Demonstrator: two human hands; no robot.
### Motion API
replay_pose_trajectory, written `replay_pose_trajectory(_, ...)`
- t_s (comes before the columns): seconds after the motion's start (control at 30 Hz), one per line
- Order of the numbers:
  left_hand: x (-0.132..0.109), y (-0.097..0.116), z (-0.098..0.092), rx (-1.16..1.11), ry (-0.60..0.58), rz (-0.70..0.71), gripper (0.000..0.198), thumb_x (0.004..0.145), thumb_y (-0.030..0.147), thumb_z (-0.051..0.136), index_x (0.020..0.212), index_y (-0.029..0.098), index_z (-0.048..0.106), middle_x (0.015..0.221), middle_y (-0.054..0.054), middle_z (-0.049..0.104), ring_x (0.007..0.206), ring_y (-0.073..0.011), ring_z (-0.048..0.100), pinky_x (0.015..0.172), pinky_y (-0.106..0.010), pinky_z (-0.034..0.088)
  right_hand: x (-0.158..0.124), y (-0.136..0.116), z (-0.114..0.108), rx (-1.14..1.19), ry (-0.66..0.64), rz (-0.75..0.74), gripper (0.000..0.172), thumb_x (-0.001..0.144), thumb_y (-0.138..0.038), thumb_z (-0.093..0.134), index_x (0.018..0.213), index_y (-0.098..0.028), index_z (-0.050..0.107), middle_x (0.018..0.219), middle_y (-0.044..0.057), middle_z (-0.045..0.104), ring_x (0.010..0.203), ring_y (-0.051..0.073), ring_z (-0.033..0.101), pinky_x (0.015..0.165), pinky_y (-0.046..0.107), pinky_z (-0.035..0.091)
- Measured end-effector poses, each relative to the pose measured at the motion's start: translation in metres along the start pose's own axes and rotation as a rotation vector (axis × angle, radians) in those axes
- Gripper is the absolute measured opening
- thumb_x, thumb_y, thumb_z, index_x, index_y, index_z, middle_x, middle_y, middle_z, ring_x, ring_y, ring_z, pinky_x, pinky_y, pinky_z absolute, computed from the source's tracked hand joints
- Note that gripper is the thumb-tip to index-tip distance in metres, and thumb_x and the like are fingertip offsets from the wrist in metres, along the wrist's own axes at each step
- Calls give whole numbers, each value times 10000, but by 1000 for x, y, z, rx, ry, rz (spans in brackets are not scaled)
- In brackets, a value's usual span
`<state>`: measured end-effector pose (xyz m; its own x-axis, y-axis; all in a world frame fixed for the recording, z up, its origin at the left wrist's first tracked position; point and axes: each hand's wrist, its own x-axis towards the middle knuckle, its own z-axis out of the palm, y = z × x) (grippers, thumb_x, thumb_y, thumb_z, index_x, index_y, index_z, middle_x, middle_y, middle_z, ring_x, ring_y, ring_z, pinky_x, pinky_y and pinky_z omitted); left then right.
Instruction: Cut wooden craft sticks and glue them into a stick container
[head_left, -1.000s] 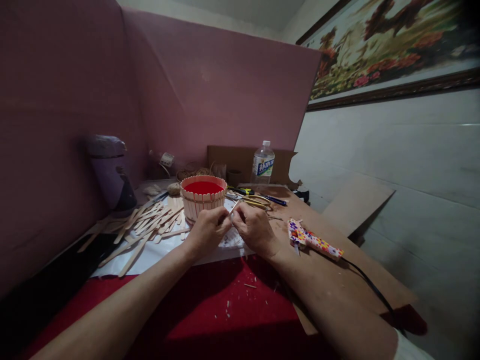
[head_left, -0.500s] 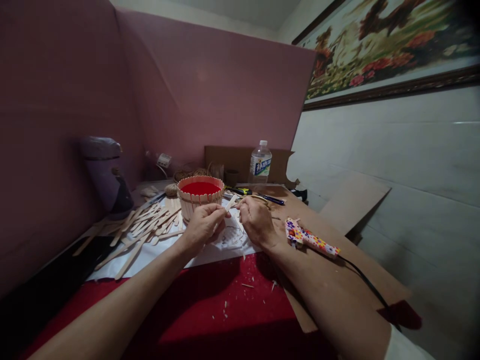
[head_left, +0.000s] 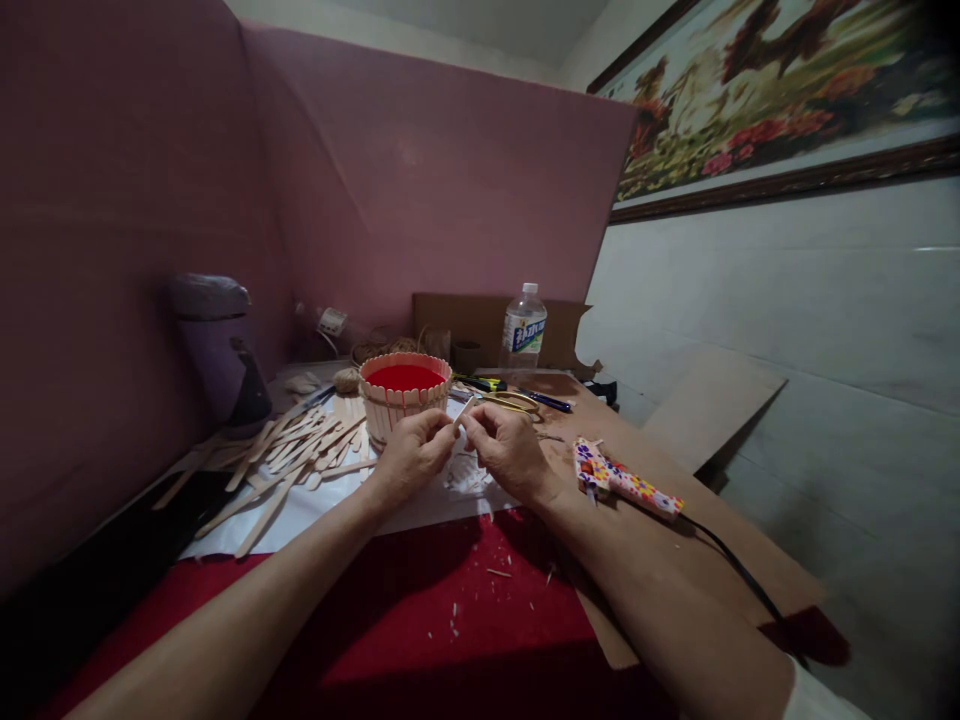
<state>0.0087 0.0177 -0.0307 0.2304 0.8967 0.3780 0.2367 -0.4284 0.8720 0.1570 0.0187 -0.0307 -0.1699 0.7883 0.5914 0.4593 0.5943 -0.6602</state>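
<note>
My left hand [head_left: 417, 452] is closed in a pinch on a short pale craft stick [head_left: 466, 409], which points up and to the right. On the stick's other side, the fingertips of my right hand [head_left: 511, 450] are closed against it. Just behind my left hand stands a round basket [head_left: 386, 408] walled with upright craft sticks and red inside. A pile of loose craft sticks [head_left: 300, 450] lies to the left on white paper [head_left: 390, 517]. Pale shavings [head_left: 471, 474] are scattered beneath my hands.
A flower-patterned glue gun [head_left: 626, 482] with a black cord lies on the brown board [head_left: 705, 560] at right. Scissors [head_left: 521, 402], a blue-handled tool [head_left: 551, 402] and a plastic bottle [head_left: 524, 330] are behind my hands. A purple tumbler [head_left: 217, 350] stands far left.
My right hand has moved left to meet the stick in my left hand, and its fingers now touch it. The stick has tilted a little. The view has shifted slightly.
</note>
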Motion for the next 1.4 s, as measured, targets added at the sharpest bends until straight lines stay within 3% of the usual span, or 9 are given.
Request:
replay_pose_trajectory(0.13, -2, -4, -2, 178, -15, 97, 209, 797, 290, 470, 649, 158, 537, 490, 61, 436, 426, -55, 337, 412, -177, 237, -1, 1, 2, 114, -45, 71, 240, 883, -310, 431, 716, -182, 545, 551, -21, 589, 353, 88, 500, 375, 185, 368)
replay_pose_trajectory(0.23, -3, -3, 0, 210, 1, 121, 222, 800, 279, 447, 635, 158, 531, 508, 55, 435, 458, -61, 349, 436, -181, 253, -2, 2, 5, 62, -11, 52, 194, 855, -258, 438, 692, -188, 517, 540, -24, 585, 360, 85, 497, 392, 185, 373)
replay_pose_trajectory(0.37, -3, 0, 5, 136, 14, 65, 233, 786, 311, 456, 608, 167, 500, 480, 58, 429, 434, -62, 339, 428, -189, 247, -2, 3, 5, 16, 55, 62, 177, 819, -213, 449, 646, -199, 482, 516, -25, 574, 388, 93, 504, 416, 190, 385)
replay_pose_trajectory(0.53, -2, 3, 4, -35, -6, -43, 227, 769, 352, 472, 644, 169, 521, 422, 74, 402, 369, -57, 298, 391, -193, 228, -3, 2, 6, 162, -22, 80, 202, 872, -287, 415, 739, -186, 528, 575, -26, 586, 381, 86, 529, 392, 183, 406)
replay_pose_trajectory(0.87, -2, 3, -1, -12, -43, -16, 230, 780, 326, 466, 629, 163, 520, 436, 63, 430, 376, -49, 300, 382, -186, 214, -2, 0, 6, 358, -72, 163, 243, 827, -389, 492, 740, -169, 545, 584, -21, 584, 387, 93, 550, 328, 180, 428)
replay_pose_trajectory(1.1, -3, -4, 3, 79, -27, 29, 215, 773, 278, 457, 599, 159, 502, 479, 55, 431, 427, -52, 341, 400, -175, 232, -5, 4, 11, 236, 1, 160, 165, 793, -285, 473, 659, -193, 500, 509, -44, 556, 327, 88, 501, 314, 178, 366)
replay_pose_trajectory(1.23, -2, -1, 6, -18, -33, -17, 196, 745, 300, 479, 598, 169, 482, 440, 73, 406, 381, -46, 319, 382, -177, 220, -6, 3, 10, 137, 86, 120, 143, 757, -221, 483, 616, -200, 484, 479, -44, 544, 344, 85, 483, 354, 181, 366)
replay_pose_trajectory(1.4, -2, 8, 6, -237, -45, -154, 195, 720, 354, 492, 641, 177, 500, 390, 94, 373, 311, -43, 257, 335, -183, 192, -5, -3, 7, 184, 5, 100, 209, 864, -293, 401, 711, -195, 504, 533, -43, 549, 363, 85, 507, 369, 180, 381)
